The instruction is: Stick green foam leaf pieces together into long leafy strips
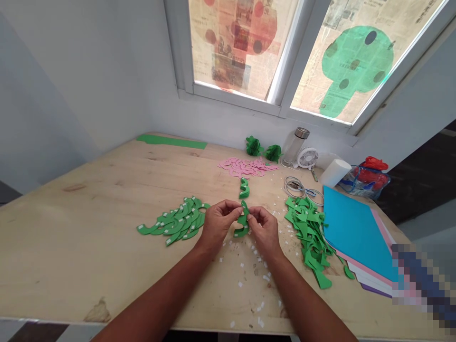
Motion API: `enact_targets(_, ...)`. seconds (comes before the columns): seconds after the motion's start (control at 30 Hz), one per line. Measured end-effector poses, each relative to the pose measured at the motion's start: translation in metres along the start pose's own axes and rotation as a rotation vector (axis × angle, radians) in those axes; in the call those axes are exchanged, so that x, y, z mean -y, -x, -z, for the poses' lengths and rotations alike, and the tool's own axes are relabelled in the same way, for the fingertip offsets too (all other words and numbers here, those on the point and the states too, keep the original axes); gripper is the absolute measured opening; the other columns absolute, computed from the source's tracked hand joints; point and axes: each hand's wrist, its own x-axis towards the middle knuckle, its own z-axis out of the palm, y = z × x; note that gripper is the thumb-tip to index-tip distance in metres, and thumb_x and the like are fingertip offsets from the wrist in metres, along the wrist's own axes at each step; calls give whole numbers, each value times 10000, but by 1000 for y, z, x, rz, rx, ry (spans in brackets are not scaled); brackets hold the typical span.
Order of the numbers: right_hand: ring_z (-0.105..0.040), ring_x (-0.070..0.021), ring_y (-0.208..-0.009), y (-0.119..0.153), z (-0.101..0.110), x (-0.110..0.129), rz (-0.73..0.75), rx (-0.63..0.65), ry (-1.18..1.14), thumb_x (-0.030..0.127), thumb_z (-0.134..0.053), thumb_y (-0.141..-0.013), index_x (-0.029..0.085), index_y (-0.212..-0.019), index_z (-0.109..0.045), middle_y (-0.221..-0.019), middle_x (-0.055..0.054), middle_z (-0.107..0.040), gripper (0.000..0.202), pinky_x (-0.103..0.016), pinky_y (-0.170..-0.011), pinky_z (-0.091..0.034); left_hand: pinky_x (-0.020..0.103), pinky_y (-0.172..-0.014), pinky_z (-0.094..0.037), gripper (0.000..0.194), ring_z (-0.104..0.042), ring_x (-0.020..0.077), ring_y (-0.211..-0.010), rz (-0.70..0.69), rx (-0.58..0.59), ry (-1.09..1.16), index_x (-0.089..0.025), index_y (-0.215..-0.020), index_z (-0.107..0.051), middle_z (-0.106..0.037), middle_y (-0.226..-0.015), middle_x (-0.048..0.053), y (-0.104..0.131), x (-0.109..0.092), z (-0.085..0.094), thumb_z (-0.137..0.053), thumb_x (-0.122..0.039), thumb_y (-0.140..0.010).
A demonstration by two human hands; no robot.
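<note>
Between my two hands is a curved green paper piece (pixel 242 232), pinched by the fingertips of my left hand (pixel 221 219) and my right hand (pixel 262 227). Just beyond the fingers lies a small stack of green curved pieces (pixel 244 188). Left of my left hand, a spread of green curved pieces (pixel 178 221) carries small white squares. A heap of green paper scraps (pixel 309 232) is to the right of my right hand. Farther back are pink paper pieces (pixel 245 166) in a loose pile.
Two green paper figures (pixel 253 146), a glass bottle (pixel 295 145), a small fan (pixel 307 157) and a white roll (pixel 335 172) stand at the back. Tape rings (pixel 294 187) and blue paper sheets (pixel 356 232) are on the right. White bits litter the wooden table (pixel 99 204).
</note>
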Motion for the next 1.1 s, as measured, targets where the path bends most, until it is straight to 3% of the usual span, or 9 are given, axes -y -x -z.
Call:
enact_targets(0.57, -549, -129, -599, -1, 0, 1, 35, -7, 48, 281, -585, -741, 149, -806, -663, -705, -26, -657, 166, -227, -540, -432, 239, -597, -489, 141, -605, 138, -609, -30, 38, -65, -142, -663, -664, -662, -639, 13, 1, 5, 0, -705, -270, -621)
enact_targets(0.87, -540, -131, -601, -2, 2, 1, 36, -15, 14, 297, -573, -752, 151, -805, -652, -688, -20, -640, 173, -228, -544, -424, 253, -673, -492, 160, -603, 156, -726, -173, 96, -190, -158, -662, -652, -649, -749, 33, 2, 4, 0, -633, -310, -710)
enact_targets(1.1, -546, -137, -628, 0, 2, 1, 82, 2, 104, 257, -562, -760, 154, -803, -655, -716, -28, -652, 145, -235, -571, -430, 256, -650, -489, 156, -589, 141, -665, -117, 104, -162, -155, -675, -618, -618, -698, 9, 2, 5, 1, -654, -305, -696)
